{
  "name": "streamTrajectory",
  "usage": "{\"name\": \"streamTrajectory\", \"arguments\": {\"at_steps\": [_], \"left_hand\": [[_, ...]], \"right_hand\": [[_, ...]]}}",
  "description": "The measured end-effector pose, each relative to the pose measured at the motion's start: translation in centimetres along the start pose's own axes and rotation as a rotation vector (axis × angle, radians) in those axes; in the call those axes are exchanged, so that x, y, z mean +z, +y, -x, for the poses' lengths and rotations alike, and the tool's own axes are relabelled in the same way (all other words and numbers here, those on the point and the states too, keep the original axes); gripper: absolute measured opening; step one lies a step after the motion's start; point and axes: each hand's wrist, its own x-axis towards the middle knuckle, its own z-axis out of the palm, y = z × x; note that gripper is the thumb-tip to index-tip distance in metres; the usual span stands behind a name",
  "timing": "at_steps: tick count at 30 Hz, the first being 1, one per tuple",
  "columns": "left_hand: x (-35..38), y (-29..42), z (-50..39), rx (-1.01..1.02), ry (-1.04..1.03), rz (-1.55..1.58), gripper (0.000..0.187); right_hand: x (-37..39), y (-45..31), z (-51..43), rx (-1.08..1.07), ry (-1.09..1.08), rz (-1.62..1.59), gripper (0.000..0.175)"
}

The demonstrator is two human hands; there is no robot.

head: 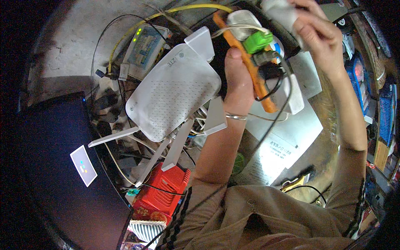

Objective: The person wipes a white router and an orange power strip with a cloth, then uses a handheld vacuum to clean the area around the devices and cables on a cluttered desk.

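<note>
My left hand (238, 76), with a bracelet at its wrist, grips an orange power strip (261, 89) by its edge, and the thumb lies along it. Plugged into the strip are a white adapter (243, 22), a green plug (258, 42) and a dark plug (264, 58). Another white adapter (293, 95) sits at its lower end. Up and to the right, my right hand (322, 39) holds a blurred white cloth or tissue (282, 14), apart from the strip. Left of my left forearm is a white ZTE router (175, 90) with several antennas.
A box with green lights (147, 50) and a yellow cable (184, 8) lie beyond the router. The dark monitor (59, 150) stands at left, near a red box (165, 190). Printed papers (281, 143) lie under the strip; blue baskets (387, 118) are at right. Loose cables cross the area.
</note>
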Motion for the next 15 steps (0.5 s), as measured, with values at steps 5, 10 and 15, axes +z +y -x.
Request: {"name": "streamTrajectory", "arguments": {"at_steps": [5,10,15], "left_hand": [[-0.6,-0.3,0.0,0.075,-0.061,0.117,0.076],[-1.1,0.0,0.3,-0.011,-0.164,0.145,0.086],[-1.0,-0.3,0.2,0.165,-0.194,-0.048,0.092]], "right_hand": [[1.4,-0.7,2.4,-0.015,-0.168,0.151,0.022],[2.0,-2.1,2.1,0.147,-0.049,0.104,0.021],[1.6,-2.4,2.5,-0.151,-0.087,0.123,0.019]]}}
